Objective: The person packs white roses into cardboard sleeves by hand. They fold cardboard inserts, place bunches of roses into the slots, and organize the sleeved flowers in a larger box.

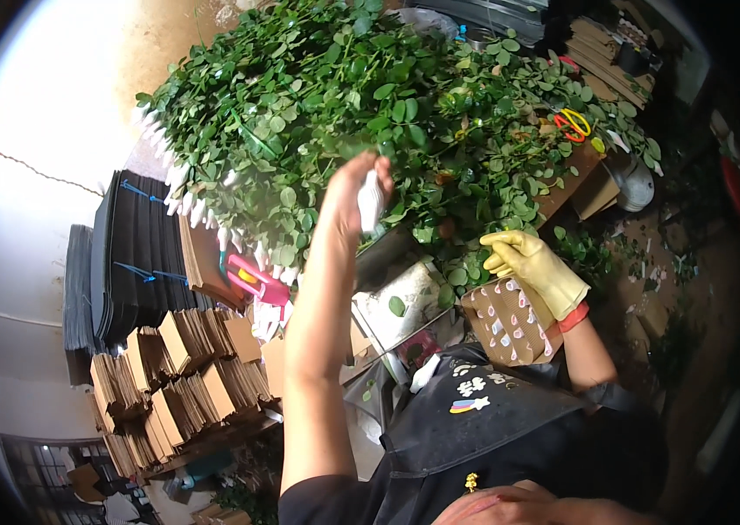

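Note:
My bare left hand point(360, 187) is over a large heap of green leafy stems point(317, 85), its fingers curled around a white ribbed sleeve point(370, 202), perhaps over a flower bud; motion blurs the fingertips. My right hand point(527, 259), in a yellow rubber glove, is at the near edge of the leaves, above a brown ribbed box-like thing with a pink and white pattern point(504, 321). Its fingers are bent, and whether they hold anything is hidden. White-sleeved tips point(198, 213) line the heap's left edge. Scissors with red and yellow handles point(572, 125) lie on the leaves at right.
Stacked folded cardboard point(180, 380) and dark sheets tied with blue cord point(140, 249) stand at left. A pink plastic tool point(258, 281) lies beside the heap. Before my apron is a white surface point(403, 308) with a loose leaf. Leaf scraps litter the floor point(655, 256) at right.

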The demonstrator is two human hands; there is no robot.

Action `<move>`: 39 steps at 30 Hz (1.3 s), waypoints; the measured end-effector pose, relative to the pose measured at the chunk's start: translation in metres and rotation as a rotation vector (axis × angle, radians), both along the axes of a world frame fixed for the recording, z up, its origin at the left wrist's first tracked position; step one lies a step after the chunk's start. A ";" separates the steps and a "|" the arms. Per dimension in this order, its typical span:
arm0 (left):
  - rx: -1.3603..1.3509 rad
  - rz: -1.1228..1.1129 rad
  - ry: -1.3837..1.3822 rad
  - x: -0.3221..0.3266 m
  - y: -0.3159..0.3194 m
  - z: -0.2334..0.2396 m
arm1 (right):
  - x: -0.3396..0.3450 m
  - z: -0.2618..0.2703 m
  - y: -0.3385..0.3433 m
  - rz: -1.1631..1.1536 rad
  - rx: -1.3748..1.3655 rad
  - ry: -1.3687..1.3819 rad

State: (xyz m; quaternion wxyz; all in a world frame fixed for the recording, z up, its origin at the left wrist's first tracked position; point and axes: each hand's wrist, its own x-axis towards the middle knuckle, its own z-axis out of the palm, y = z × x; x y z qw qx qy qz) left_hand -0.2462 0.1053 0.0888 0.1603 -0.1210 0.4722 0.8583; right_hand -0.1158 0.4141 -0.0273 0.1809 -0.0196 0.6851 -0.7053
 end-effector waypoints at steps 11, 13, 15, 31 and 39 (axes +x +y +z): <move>0.006 -0.232 0.158 0.102 0.126 0.026 | 0.002 0.013 0.006 -0.054 -0.115 -0.017; 0.066 -0.247 0.076 0.083 0.139 -0.007 | 0.004 0.009 0.003 -0.045 -0.233 -0.020; -0.001 -0.278 -0.017 0.076 0.152 -0.040 | 0.009 -0.013 0.013 -0.108 -0.163 0.316; -1.303 -0.265 0.937 0.121 0.169 -0.074 | -0.013 -0.015 0.010 -0.176 -0.701 0.007; -0.980 -0.366 0.582 0.139 0.122 -0.034 | -0.031 -0.051 0.030 -0.378 -1.483 -0.421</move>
